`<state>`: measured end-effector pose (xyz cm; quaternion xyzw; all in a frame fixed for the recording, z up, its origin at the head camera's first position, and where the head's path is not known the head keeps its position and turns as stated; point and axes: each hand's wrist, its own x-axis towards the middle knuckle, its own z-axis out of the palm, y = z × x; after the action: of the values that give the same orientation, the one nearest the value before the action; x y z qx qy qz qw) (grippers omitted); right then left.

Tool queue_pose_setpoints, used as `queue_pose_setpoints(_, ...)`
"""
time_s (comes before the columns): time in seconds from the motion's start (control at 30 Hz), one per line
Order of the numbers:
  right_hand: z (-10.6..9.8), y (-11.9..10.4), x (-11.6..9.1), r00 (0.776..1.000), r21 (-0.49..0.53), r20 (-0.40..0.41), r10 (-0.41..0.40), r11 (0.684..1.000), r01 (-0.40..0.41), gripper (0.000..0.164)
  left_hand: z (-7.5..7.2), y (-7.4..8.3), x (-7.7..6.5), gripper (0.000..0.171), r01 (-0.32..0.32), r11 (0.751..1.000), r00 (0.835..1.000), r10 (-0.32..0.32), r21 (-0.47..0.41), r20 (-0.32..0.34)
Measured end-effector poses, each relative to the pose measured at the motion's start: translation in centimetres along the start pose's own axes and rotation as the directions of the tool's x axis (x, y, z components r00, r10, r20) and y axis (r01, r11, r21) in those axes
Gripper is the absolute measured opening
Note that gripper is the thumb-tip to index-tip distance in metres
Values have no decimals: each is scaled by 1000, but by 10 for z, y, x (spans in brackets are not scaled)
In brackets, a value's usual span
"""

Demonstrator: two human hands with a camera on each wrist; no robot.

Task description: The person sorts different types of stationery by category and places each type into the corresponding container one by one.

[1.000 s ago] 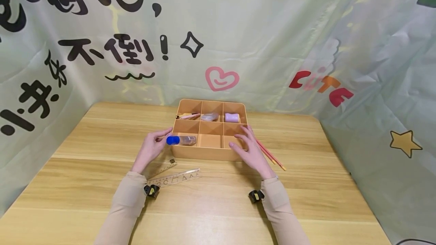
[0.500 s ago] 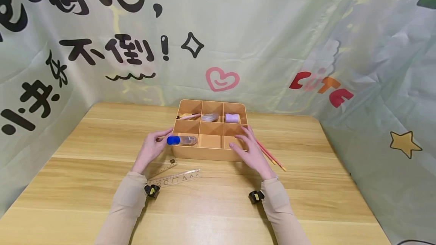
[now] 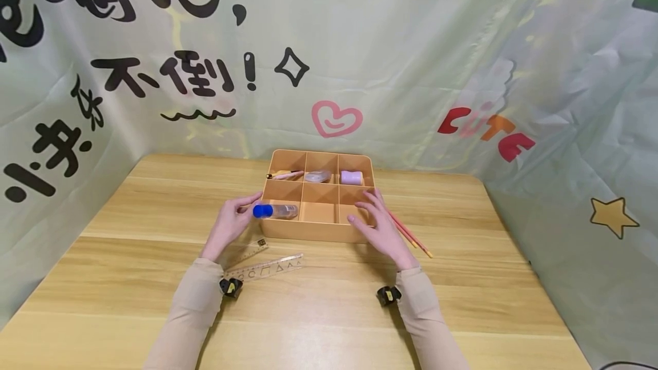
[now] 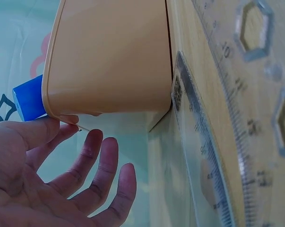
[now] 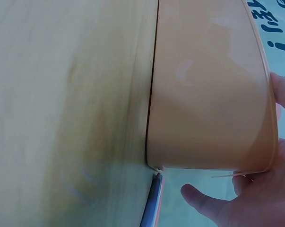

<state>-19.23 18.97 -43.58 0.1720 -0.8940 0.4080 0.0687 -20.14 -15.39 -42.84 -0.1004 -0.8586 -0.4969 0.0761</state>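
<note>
A tan six-compartment organizer box [image 3: 315,232] stands between my hands. My left hand [image 3: 232,222] touches its left side, thumb and index finger at the rim and the other fingers spread loosely. My right hand [image 3: 382,230] rests at the right side, with some fingers over the front right compartment. A clear tube with a blue cap [image 3: 263,210] lies in the front left compartment, its cap over the rim. The back row holds slim pen-like items [image 3: 285,175], a translucent purplish item [image 3: 317,176] and a lilac cylindrical item [image 3: 352,178].
A clear ruler with shape cut-outs [image 3: 267,269] and a smaller clear measuring piece [image 3: 252,249] lie in front of the box at left. Two red pencil-like sticks [image 3: 411,236] lie beyond my right hand. A printed cloth [image 3: 411,73] encloses the wooden table [image 3: 329,324].
</note>
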Motion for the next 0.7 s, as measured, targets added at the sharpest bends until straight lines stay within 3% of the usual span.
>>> queue_pose_setpoints(0.33,-3,0,0,1000,-5,15,-16,1000,16,53,0,2,0,32,-3,1000,1000,3,15,-3)
queue_pose_setpoints(0.7,-7,-2,-1,998,34,-67,-21,999,23,48,0,-1,1,31,-16,1000,1000,16,27,-5)
